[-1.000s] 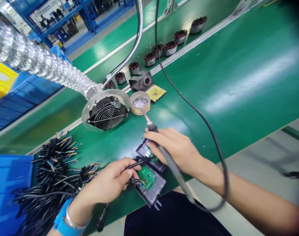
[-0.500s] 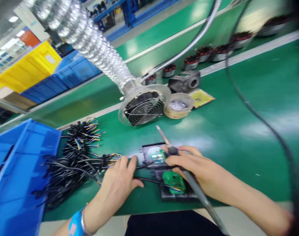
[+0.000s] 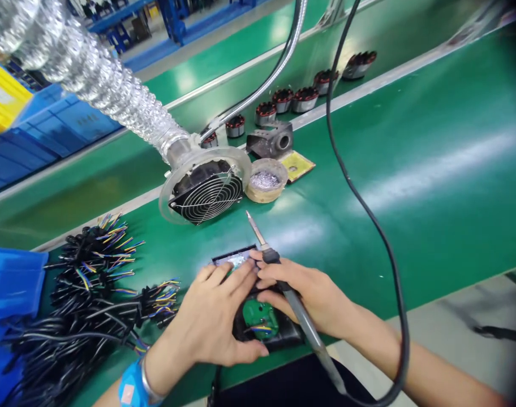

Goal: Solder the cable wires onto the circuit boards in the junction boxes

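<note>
My right hand (image 3: 302, 288) is wrapped round a soldering iron (image 3: 298, 311), whose bare tip points up and away from me, above the bench. Its fingertips come down at the edge of a black casing (image 3: 279, 338) that holds a round green circuit board (image 3: 258, 316) with coloured wires on it. Beyond that lies a second black tray (image 3: 233, 252) with a shiny board, partly covered by fingers. My left hand (image 3: 218, 308) stretches over both casings, fingers extended and thumb apart near the lower one's left side. What lies under its palm is hidden.
A heap of black cables (image 3: 88, 316) with coloured wire ends lies at left, beside a blue bin (image 3: 14, 305). A fume fan (image 3: 207, 195) hangs over the bench near a round tub (image 3: 265, 183) of metal shavings. The iron's black cord (image 3: 368, 217) loops at right.
My left hand has moved right, from the cables onto the casings. My right hand still grips the soldering iron. The view has shifted right, and a cable end now hangs below the bench edge.
</note>
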The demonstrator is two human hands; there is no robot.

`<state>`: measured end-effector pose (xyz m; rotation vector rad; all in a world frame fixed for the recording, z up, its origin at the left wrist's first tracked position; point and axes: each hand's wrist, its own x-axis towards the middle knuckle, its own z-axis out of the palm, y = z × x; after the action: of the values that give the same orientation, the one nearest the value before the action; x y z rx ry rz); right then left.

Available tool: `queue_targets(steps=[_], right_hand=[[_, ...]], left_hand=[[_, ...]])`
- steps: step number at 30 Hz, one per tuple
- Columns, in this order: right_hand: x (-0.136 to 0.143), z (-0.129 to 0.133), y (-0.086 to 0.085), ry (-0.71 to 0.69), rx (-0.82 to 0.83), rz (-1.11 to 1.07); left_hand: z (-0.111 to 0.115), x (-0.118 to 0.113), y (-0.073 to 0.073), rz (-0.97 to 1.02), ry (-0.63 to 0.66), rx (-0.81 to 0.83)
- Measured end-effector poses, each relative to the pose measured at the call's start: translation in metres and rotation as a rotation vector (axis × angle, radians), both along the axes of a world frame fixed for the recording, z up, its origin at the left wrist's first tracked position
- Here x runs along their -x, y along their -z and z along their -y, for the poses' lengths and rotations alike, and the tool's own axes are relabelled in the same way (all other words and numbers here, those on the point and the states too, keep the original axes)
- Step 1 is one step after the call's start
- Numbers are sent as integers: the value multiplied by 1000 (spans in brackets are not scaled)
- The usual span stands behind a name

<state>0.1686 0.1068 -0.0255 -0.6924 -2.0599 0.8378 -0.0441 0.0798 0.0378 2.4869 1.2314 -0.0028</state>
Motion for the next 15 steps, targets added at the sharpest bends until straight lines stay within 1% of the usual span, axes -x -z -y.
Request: queue_targets(steps=[4,8,10,12,14,15], right_hand=[[0,1,0,13,29,25],[-1,1,0,28,40,51],[-1,2,-2,23,37,58],[0,5,-2,40,28,75],[0,9,3,76,16,82],[0,11,8,91,15,70]], left_hand=[[3,-5,10,-15,2,-10],[3,-10,13,23,-13,18],[5,-9,9,39,-39,42],[13,-4,1,38,-71,51],[25,6,-10,5,-94,52],[32,12,-15,-22,-103,49]])
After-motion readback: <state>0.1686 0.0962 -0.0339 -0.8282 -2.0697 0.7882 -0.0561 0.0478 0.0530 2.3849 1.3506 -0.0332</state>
